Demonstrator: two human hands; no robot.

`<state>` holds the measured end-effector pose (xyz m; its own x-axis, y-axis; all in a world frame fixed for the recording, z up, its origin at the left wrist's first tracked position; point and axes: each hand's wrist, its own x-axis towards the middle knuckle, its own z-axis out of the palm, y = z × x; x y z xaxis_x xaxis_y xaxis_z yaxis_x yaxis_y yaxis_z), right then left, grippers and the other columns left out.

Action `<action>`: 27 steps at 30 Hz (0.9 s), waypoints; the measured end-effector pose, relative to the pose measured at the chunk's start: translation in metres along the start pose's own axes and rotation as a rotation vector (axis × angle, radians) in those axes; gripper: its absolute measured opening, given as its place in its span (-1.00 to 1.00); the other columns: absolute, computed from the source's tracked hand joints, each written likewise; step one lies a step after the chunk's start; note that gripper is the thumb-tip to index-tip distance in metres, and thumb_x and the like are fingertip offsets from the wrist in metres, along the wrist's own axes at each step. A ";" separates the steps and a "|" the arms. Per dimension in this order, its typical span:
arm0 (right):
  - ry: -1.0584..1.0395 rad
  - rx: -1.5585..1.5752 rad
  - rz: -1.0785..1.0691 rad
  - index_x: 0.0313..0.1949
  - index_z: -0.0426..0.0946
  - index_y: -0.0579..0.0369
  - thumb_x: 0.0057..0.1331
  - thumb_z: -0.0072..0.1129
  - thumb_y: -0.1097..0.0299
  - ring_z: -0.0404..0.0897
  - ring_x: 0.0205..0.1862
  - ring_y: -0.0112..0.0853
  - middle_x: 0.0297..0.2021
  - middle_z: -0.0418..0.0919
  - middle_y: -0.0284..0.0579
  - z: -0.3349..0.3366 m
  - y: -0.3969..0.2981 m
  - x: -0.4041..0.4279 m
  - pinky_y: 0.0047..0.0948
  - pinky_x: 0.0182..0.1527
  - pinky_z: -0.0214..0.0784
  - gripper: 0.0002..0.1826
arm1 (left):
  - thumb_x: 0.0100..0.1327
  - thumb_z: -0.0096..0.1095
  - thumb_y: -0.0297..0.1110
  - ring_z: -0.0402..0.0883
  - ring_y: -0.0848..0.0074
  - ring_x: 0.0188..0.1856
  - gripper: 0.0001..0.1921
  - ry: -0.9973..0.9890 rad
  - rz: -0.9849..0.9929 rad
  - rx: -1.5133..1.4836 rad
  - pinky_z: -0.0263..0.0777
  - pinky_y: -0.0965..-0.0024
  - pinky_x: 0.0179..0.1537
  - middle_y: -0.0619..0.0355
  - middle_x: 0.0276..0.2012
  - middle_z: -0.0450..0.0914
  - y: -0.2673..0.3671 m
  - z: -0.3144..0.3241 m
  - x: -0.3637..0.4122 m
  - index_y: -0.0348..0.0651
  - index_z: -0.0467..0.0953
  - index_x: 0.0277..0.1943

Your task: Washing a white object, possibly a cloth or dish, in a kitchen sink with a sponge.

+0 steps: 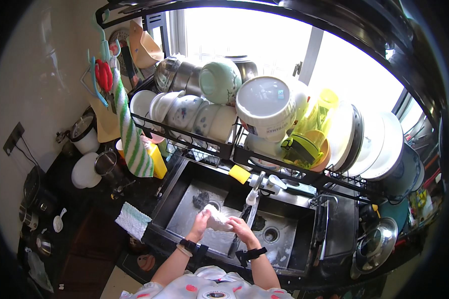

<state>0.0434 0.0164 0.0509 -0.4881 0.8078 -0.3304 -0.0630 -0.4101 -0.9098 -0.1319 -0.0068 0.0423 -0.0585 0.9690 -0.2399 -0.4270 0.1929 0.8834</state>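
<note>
A bunched white textured cloth (217, 219) is held above the left basin (220, 241) of a double sink. My left hand (199, 225) grips its left end, and my right hand (242, 228) its lower right end. The faucet spout (252, 197) hangs over the divider, just above my right hand. A dark scouring pad (201, 200) lies in the left basin near its drain. In the right basin (282, 243) are a dark clump (258, 223) and some white foam around the drain (271, 234).
A black dish rack (194, 140) behind the sink holds bowls, a white tub (265, 101) and plates (383, 145). A yellow sponge (239, 174) sits behind the faucet. A folded cloth (133, 220) lies left of the sink; a striped towel (129, 127) hangs above. Metal basins (376, 244) stand right.
</note>
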 end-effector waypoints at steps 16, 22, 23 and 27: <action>0.073 -0.004 -0.285 -0.16 0.35 0.12 0.20 -0.06 0.41 0.38 -0.26 -0.61 -0.33 0.41 -0.33 0.019 -0.027 -0.021 -0.62 -0.23 0.25 -0.79 | 0.27 -0.12 -0.13 0.42 0.61 -0.17 -0.67 -0.006 -0.018 -0.002 0.27 0.51 -0.10 0.21 -0.23 0.48 0.007 0.001 -0.004 -0.23 0.39 -0.13; 0.005 -0.161 -0.335 -0.15 0.38 0.08 0.19 0.04 0.38 0.37 -0.30 -0.63 -0.33 0.44 -0.33 0.014 -0.023 -0.020 -0.65 -0.25 0.25 -0.78 | 0.27 -0.13 -0.11 0.44 0.59 -0.23 -0.65 -0.006 -0.025 -0.128 0.30 0.51 -0.17 0.21 -0.27 0.48 0.010 -0.003 -0.005 -0.23 0.37 -0.12; 0.003 -0.195 -0.328 -0.17 0.41 0.08 0.18 0.06 0.37 0.38 -0.33 -0.64 -0.34 0.46 -0.33 0.015 -0.024 -0.020 -0.65 -0.27 0.25 -0.79 | 0.27 -0.13 -0.10 0.44 0.58 -0.22 -0.65 -0.007 -0.041 -0.158 0.30 0.50 -0.17 0.20 -0.26 0.48 0.013 -0.003 -0.006 -0.23 0.37 -0.11; 0.045 -0.330 -0.339 -0.21 0.46 0.11 0.17 0.08 0.37 0.39 -0.38 -0.64 -0.38 0.48 -0.34 0.014 -0.017 -0.016 -0.66 -0.32 0.25 -0.81 | 0.26 -0.13 -0.08 0.45 0.55 -0.19 -0.63 -0.029 -0.079 -0.205 0.29 0.47 -0.14 0.18 -0.24 0.48 0.013 -0.007 -0.007 -0.22 0.35 -0.10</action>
<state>0.0401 0.0048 0.0752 -0.4489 0.8936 -0.0053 0.0712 0.0298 -0.9970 -0.1433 -0.0123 0.0523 0.0065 0.9568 -0.2907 -0.6042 0.2354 0.7612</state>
